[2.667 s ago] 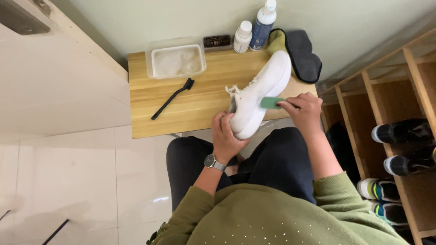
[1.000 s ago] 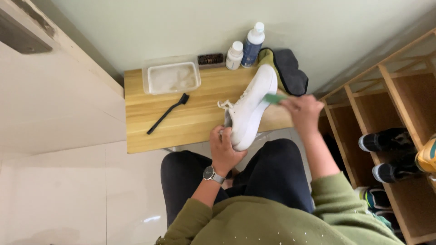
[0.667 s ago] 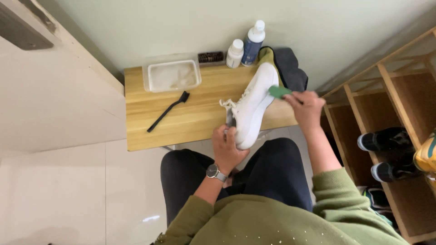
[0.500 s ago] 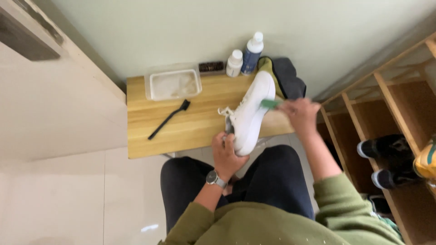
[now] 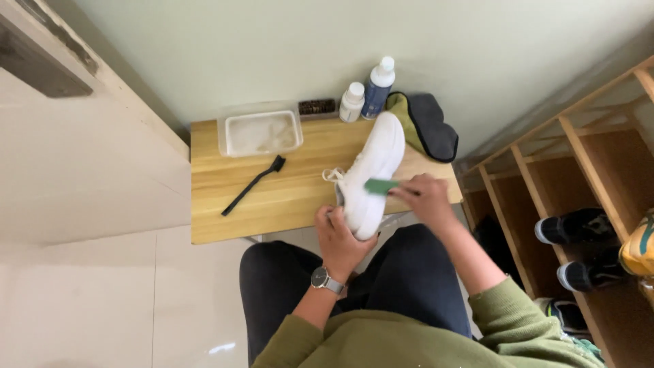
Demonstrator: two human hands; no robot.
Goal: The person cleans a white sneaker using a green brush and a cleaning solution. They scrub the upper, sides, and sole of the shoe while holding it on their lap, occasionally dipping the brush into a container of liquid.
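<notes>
Heel of white lace-up sneaker (image 5: 371, 170) hidden behind left hand (image 5: 343, 236). Yellow shoe (image 5: 639, 247) cut off at right edge. Small green tool (image 5: 381, 185) too blurred to identify.

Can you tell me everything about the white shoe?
The shoe is a white sneaker with white laces, looking like soft fabric with a rubbery sole. It lies slanted over the front edge of the wooden bench, toe toward the wall. The left hand grips its heel end. The right hand presses a small green pad against its side.

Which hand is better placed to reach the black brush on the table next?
Probably the left hand: it steadies the white shoe at its heel, on the black brush side. The right hand holds a green pad against the shoe, farther away.
</notes>
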